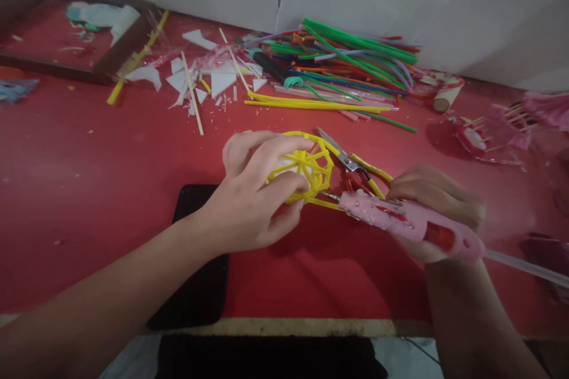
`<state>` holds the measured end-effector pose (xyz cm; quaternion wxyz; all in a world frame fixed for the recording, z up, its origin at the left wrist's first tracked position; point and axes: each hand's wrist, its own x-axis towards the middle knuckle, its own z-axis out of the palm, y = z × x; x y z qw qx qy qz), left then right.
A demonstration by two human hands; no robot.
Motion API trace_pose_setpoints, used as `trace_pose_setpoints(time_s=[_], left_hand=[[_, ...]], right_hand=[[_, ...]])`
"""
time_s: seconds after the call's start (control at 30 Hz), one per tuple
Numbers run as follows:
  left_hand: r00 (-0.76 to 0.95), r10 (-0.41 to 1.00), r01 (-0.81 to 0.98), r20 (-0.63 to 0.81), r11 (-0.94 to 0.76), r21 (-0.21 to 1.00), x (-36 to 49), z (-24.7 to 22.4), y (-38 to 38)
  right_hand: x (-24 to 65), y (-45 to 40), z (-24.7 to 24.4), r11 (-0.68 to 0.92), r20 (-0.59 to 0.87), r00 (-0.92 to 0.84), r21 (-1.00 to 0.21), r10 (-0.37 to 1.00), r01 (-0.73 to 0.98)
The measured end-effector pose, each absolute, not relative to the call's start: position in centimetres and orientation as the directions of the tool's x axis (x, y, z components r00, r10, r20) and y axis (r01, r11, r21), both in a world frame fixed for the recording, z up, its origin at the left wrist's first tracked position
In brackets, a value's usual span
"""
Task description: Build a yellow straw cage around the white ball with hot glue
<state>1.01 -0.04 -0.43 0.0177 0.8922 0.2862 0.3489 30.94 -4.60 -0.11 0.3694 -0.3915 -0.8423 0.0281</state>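
My left hand (255, 192) is closed around a small cage-like piece of yellow pipe cleaners (322, 169), with something white inside it. A pink hot glue gun (377, 213) is gripped in my right hand (438, 195), and its metal nozzle meets the lower right side of the yellow piece. From the back of the gun sticks a long translucent glue stick (524, 266). Just beyond the nozzle, scissors (349, 160) lie with their blades pointing up and left. A yellow strand (371, 167) runs close to the scissors and my right fingers.
Behind lie a pile of coloured pipe cleaners (355, 56), a dark-handled tool (273, 68) and white scraps (222, 84). A black phone (200, 290) is under my left forearm. A brown frame (106, 62) stands left; pink craft pieces (507, 127) stand right.
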Motion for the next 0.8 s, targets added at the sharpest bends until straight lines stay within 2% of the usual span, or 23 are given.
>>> trace_pose_setpoints(time_s=[0.3, 0.47, 0.63, 0.7, 0.8], left_hand=[[0.600, 0.540, 0.510, 0.590, -0.827, 0.238, 0.8, -0.3, -0.1], [0.604, 0.532, 0.501, 0.594, -0.833, 0.236, 0.9, -0.3, -0.1], [0.601, 0.527, 0.506, 0.601, -0.833, 0.225, 0.9, -0.3, 0.0], [0.597, 0.520, 0.503, 0.611, -0.836, 0.220, 0.9, -0.4, 0.0], [0.594, 0.521, 0.504, 0.613, -0.835, 0.220, 0.9, -0.4, 0.0]], right_hand=[[31.6, -4.1, -0.1, 0.721, 0.642, -0.433, -0.286, 0.633, 0.631], [31.8, -4.1, 0.0, 0.712, 0.618, -0.448, -0.276, 0.646, 0.646], [32.2, -4.4, 0.2, 0.686, 0.616, -0.408, -0.317, 0.674, 0.655], [32.4, -4.4, 0.0, 0.661, 0.596, -0.380, -0.368, 0.708, 0.654], [32.4, -4.1, -0.6, 0.483, 0.532, -0.186, -0.500, 0.826, 0.719]])
